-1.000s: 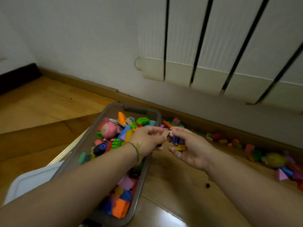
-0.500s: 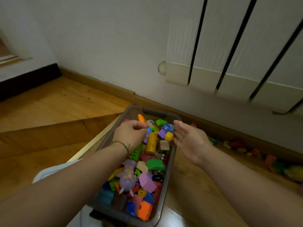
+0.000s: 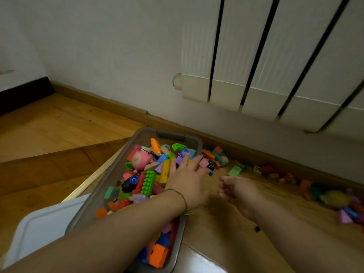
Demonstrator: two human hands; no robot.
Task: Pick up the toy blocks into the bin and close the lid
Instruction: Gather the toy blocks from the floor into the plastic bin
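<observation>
Grey bin (image 3: 118, 170) sits left of the loose blocks (image 3: 214, 156) for short trips, while left hand (image 3: 187, 180) and right hand (image 3: 238, 189) reach, fingers spread, holding nothing.

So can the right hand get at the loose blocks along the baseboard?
Probably yes: the right hand is open and empty over bare floor, and nothing stands between it and the loose blocks.

1. Two hands are showing: left hand (image 3: 189, 178) and right hand (image 3: 239, 191).
2. One bin (image 3: 118, 170) is sitting on the floor.
3. One lid (image 3: 41, 229) is lying beside it.
4. One pink pig toy (image 3: 140, 158) is lying inside.
5. Blocks (image 3: 216, 156) are too many to count.
</observation>
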